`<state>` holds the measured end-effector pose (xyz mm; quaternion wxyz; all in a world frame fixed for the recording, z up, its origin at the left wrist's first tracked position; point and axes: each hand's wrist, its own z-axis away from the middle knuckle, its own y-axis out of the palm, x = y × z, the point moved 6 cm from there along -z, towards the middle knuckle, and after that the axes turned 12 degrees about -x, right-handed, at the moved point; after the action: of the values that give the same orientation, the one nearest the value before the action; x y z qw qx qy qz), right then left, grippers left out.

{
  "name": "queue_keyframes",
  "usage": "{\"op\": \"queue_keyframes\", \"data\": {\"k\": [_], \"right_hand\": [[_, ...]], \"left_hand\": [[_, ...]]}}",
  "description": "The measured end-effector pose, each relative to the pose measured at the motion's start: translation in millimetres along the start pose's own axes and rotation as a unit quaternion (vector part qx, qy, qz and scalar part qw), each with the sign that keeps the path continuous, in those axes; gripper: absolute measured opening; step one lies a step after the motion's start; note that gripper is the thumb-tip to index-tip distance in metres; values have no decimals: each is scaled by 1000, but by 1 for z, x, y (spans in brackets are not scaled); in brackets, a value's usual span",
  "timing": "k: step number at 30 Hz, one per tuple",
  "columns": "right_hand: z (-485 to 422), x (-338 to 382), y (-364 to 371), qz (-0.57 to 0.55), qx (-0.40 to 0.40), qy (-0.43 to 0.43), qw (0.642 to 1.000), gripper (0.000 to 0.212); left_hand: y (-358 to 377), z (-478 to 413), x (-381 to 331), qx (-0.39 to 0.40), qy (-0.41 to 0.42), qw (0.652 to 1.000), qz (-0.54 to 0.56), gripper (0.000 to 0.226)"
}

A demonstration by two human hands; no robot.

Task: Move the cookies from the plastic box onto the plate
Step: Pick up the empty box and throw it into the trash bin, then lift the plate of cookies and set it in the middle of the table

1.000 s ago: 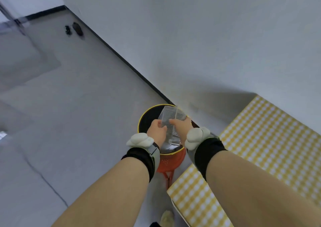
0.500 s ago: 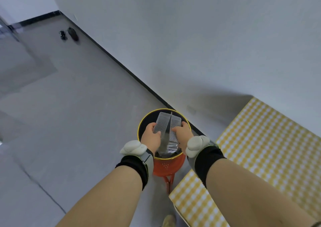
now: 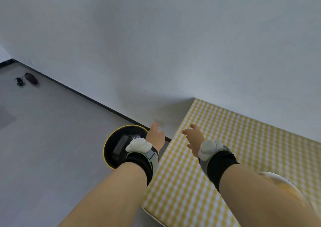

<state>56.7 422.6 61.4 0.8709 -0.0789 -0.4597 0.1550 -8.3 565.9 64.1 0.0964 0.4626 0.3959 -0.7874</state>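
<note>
On the floor by the table's left edge sits a round bin (image 3: 111, 148) w/ a yellow rim, and the clear plastic box (image 3: 121, 144) lies inside it, looks thrown away. The left hand (image 3: 156, 136) is up over the bin's right side, fingers loose and spread, holding nothing. The right hand (image 3: 193, 137) is over the table (image 3: 225, 140) near its left edge, fingers wide, also empty. At the table's near right, the white plate (image 3: 284, 183) peeks out behind the right arm w/ something yellow-orange on it, prob. the cookies, but it's blurry and partly hidden. So I think the job is about done: box is binned, cookies likely on the plate, nothing much left.
</note>
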Motion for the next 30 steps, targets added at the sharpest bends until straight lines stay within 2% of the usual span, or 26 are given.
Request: {"op": "queue_keyframes", "data": {"k": [2,3,8,11,14,16,17,20,22,24,27,30], "right_hand": [[0,-7,-47,-5,-21,-3,1000,60],[1,-20,-99,-8,-39,1,999,60],[3,-36,-176,18,-63,-15,998,54],[4,-69,-263,51,-121,-34,991,45],[-4,-116,-335,100,-173,-39,979,37],[-9,-148,-371,141,-186,-21,972,19],[-11,-164,-382,169,-181,-4,969,13],[-17,-207,-395,245,-133,45,959,27],[-22,-224,-388,264,-102,57,957,30],[-31,-241,-380,255,-77,66,962,29],[-42,-255,-366,215,-45,69,973,21],[-42,-254,-363,178,-47,67,981,15]], "left_hand": [[33,25,-21,23,11,1000,-10,48],[69,57,-42,45,22,999,-13,47],[126,101,-64,88,31,995,-25,50],[183,150,-68,115,44,990,-64,50],[224,188,-51,122,13,988,-89,50],[237,204,-32,112,-22,987,-113,49],[239,210,-21,102,-41,985,-132,50],[244,217,11,100,-89,976,-172,42],[244,213,31,102,-99,978,-151,32],[250,213,45,96,-117,981,-121,17],[253,220,49,85,-166,979,-78,25],[253,226,44,99,-199,974,-48,14]]}}
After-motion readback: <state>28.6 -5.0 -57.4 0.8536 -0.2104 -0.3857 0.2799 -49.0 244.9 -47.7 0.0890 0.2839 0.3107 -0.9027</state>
